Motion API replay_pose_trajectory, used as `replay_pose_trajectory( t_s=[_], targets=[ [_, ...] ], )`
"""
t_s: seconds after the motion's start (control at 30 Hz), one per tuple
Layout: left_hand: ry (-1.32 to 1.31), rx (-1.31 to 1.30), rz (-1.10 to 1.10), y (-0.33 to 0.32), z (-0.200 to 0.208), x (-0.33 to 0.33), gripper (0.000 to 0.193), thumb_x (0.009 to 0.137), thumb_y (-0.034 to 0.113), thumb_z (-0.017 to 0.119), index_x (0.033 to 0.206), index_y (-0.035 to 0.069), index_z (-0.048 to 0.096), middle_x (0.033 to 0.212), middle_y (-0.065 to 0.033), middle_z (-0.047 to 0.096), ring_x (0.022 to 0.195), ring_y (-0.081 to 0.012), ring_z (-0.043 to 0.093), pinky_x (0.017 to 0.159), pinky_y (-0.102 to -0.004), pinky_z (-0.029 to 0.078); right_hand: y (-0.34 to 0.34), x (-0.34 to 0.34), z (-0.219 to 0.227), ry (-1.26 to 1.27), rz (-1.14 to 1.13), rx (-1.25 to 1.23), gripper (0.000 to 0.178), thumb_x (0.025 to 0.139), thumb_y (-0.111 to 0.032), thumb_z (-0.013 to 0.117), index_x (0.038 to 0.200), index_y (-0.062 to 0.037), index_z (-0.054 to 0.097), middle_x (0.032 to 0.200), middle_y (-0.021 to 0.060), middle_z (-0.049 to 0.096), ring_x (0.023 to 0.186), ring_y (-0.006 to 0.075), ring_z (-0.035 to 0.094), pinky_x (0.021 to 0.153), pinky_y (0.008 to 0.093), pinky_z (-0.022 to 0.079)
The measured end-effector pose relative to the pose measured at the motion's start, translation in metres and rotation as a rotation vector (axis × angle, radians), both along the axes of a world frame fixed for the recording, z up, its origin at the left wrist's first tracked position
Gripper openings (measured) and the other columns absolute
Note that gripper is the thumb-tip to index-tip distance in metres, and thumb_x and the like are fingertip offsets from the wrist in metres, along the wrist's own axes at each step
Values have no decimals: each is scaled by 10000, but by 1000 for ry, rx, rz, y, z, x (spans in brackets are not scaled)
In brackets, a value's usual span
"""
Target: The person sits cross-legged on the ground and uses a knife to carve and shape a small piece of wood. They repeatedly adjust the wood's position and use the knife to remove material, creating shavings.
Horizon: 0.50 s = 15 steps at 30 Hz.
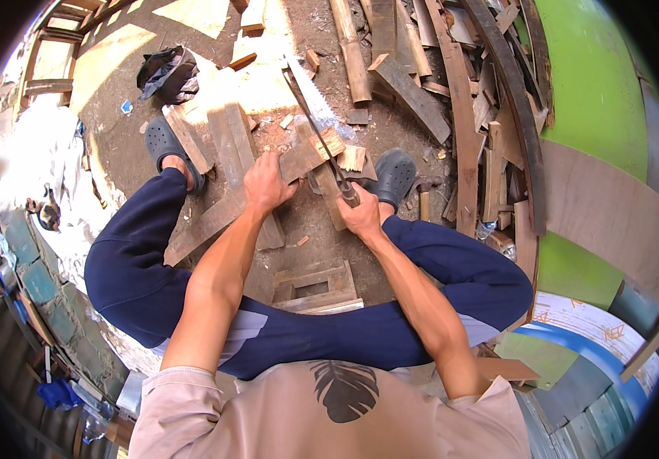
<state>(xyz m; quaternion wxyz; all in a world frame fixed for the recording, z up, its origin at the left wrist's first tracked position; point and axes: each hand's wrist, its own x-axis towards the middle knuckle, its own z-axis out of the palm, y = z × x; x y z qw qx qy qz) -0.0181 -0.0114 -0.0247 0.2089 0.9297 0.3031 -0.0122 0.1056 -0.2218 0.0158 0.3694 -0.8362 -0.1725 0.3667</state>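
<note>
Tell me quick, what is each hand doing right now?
Left hand: pressed flat on the wooden plank, holding it down.
Right hand: closed around the handsaw handle.

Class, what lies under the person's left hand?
The left hand presses on a long brown wooden plank lying across other boards. The wood beneath the palm is hidden.

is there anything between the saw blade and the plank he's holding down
Nothing visible. The saw, gripped by the right hand, already sits in the plank. The left hand presses the plank just left of the cut.
</note>
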Motion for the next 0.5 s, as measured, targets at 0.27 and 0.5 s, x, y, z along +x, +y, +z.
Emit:
replay_pose_trajectory(
  t_s=[0.27,0.5],
  targets=[
    [12,-9,16,0,0,1,775,606,334,924,1241,57,576,1109,-113,620,1088,-305,641,889,-418,552,3,11,-1,599,-60,-195,395,862,-277,729,1062,62,692,814,202,722,707,299,678,744,412,568],
    [9,-29,18,0,2,0,748,621,340,918,1230,64,581,1102,-112,621,1090,-307,641,894,-422,552,2,10,11,-10,-94,117,237,901,-202,699,955,27,679,809,158,699,758,229,660,716,407,515]
  ],
)
